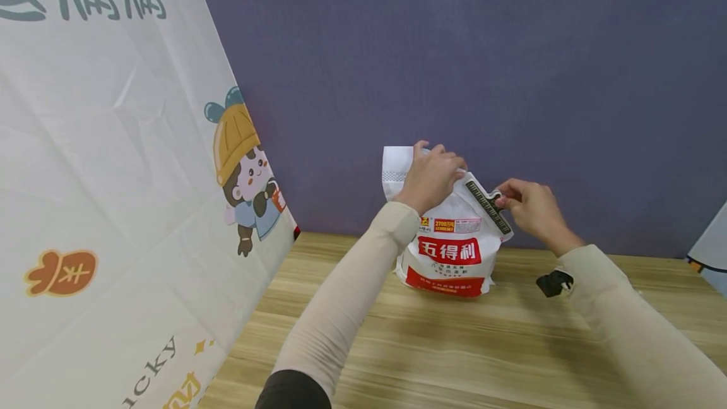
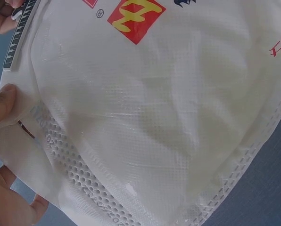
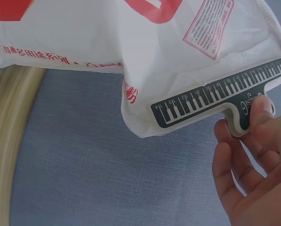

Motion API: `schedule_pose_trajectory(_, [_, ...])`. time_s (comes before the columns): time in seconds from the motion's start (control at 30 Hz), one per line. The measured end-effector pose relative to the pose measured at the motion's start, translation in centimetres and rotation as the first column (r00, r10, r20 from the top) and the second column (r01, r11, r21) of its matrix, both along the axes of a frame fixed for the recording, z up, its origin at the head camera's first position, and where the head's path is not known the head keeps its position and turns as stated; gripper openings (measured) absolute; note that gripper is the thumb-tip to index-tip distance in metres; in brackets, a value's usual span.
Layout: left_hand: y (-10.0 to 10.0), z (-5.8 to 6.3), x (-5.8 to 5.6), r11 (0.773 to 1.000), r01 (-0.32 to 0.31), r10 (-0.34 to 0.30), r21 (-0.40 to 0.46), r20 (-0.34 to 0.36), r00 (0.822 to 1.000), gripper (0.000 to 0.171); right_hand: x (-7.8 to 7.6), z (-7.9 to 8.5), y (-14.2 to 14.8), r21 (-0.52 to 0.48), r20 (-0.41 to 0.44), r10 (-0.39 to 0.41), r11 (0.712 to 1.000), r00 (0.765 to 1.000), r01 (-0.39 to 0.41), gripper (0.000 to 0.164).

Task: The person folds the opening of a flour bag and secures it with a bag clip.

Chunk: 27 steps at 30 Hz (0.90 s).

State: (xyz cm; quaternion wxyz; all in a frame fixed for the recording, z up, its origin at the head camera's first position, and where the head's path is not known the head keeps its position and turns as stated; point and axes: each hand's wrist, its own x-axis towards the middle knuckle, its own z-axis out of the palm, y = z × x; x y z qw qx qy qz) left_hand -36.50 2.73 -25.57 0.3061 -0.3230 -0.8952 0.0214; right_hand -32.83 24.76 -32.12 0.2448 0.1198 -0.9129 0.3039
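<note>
A white bag with red printed panels stands upright on the wooden table. My left hand grips its folded top edge, thumb on one side and fingers on the other; the left wrist view shows the thumb pressing the white material near a band of perforations. On the bag's upper right edge sits a black clip with ruler marks, its long jaw lying along the slanted fold. My right hand pinches the clip's handles between thumb and fingers.
A blue-grey cloth wall rises right behind the bag. To the left hangs a white printed sheet with a cartoon figure. The wooden table extends in front. A black strap piece hangs at my right cuff.
</note>
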Motion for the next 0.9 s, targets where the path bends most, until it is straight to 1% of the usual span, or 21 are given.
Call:
schedule_pose_trajectory(0.3, [0.01,-0.1,-0.02,1.0,-0.005,0.005,-0.006,-0.003,1.0,0.022,0.05,-0.16,-0.04,-0.001,0.0,0.004,1.0,1.0,-0.004,0.009])
schedule_pose_trajectory(0.9, [0.0,-0.28,-0.15,1.0,-0.007,0.007,-0.001,-0.006,1.0,0.022,0.35,-0.39,-0.15,0.0,0.015,0.02,1.0,1.0,-0.02,0.016])
